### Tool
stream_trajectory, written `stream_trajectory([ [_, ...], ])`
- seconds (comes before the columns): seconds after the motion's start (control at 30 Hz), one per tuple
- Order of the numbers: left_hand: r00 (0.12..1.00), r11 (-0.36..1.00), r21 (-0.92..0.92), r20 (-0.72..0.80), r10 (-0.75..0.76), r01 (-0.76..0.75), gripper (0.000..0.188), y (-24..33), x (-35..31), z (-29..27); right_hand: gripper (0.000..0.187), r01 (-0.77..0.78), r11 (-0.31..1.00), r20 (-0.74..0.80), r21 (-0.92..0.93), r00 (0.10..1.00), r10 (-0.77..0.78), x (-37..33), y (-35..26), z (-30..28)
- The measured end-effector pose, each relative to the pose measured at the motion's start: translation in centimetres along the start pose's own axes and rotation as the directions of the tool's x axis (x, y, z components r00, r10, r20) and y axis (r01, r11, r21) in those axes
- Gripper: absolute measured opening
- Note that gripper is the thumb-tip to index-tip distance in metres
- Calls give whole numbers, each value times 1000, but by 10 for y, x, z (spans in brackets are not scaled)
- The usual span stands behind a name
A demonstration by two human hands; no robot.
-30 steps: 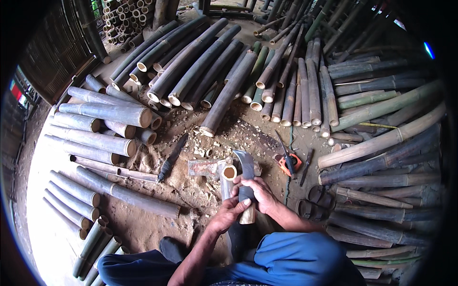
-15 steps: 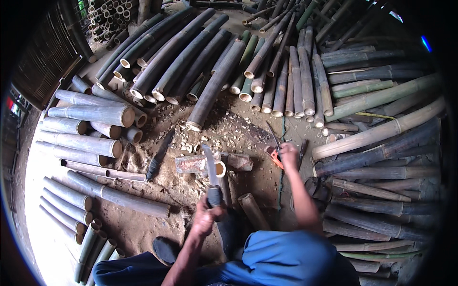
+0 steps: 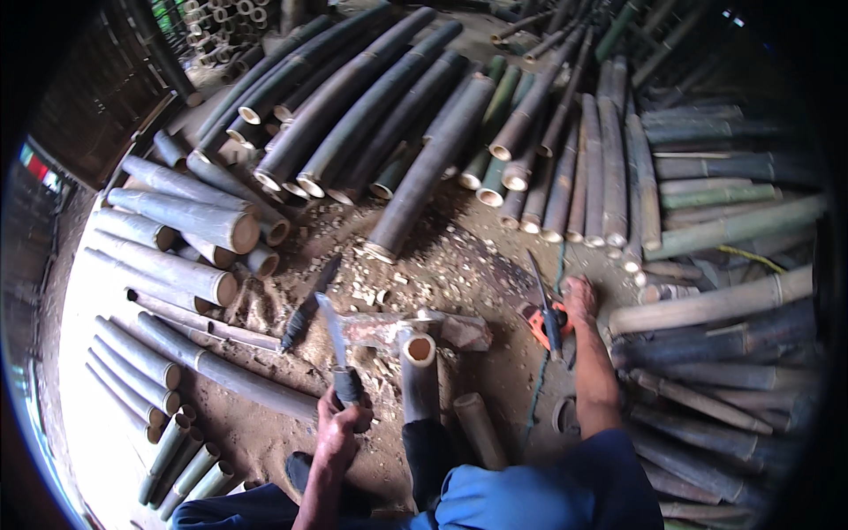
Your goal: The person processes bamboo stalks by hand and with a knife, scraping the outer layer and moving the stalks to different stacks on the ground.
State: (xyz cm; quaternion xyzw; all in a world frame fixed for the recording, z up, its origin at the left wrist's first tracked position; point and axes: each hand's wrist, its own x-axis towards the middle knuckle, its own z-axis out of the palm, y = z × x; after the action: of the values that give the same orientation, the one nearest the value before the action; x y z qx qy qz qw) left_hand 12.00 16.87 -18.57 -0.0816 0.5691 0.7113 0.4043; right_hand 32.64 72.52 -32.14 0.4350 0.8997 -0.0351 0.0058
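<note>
My left hand (image 3: 340, 428) is closed round the dark wrapped handle of a large knife (image 3: 334, 329), its blade pointing up and away. My right hand (image 3: 579, 300) is low at the ground on the right, fingers curled; what they grip, if anything, is hidden. Just left of it, a pointed tool with a dark handle (image 3: 553, 329) lies over an orange object (image 3: 537, 329). Between my legs a bamboo tube (image 3: 420, 393) leans with its cut end toward a rough wooden block (image 3: 371, 332). A second long knife (image 3: 309, 305) with a dark handle lies to the left.
Bamboo poles (image 3: 380, 115) are stacked across the far side. More poles (image 3: 715, 305) lie at the right and cut lengths (image 3: 177, 221) at the left. Pale chips (image 3: 415, 274) litter the ground. A short bamboo piece (image 3: 479, 428) and a green cord (image 3: 537, 397) lie nearby.
My right hand has let go of the dark-handled tool and moved right of it. My left hand has drawn back left and nearer with the knife, away from the bamboo tube. The view has shifted.
</note>
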Motion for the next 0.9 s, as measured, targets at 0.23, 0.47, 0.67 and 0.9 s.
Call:
stream_trajectory([
  [0.23, 998, 998, 18, 28, -55, 55, 35, -7, 2, -6, 23, -290, 948, 5, -129, 956, 293, -26, 49, -9],
  [0.47, 1000, 1000, -17, 7, -18, 18, 34, 7, -6, -7, 27, -196, 974, 428, -110, 875, 224, 20, 91, -140],
  [0.67, 997, 997, -50, 37, 63, -61, 33, 17, -6, -1, 34, 408, -54, -347, 911, 832, 433, 116, -128, -357],
  [0.9, 983, 985, -94, 101, 156, -147, 45, 17, -18, 21, 74, 70, 269, 94, 961, 829, -551, -113, -336, -236],
])
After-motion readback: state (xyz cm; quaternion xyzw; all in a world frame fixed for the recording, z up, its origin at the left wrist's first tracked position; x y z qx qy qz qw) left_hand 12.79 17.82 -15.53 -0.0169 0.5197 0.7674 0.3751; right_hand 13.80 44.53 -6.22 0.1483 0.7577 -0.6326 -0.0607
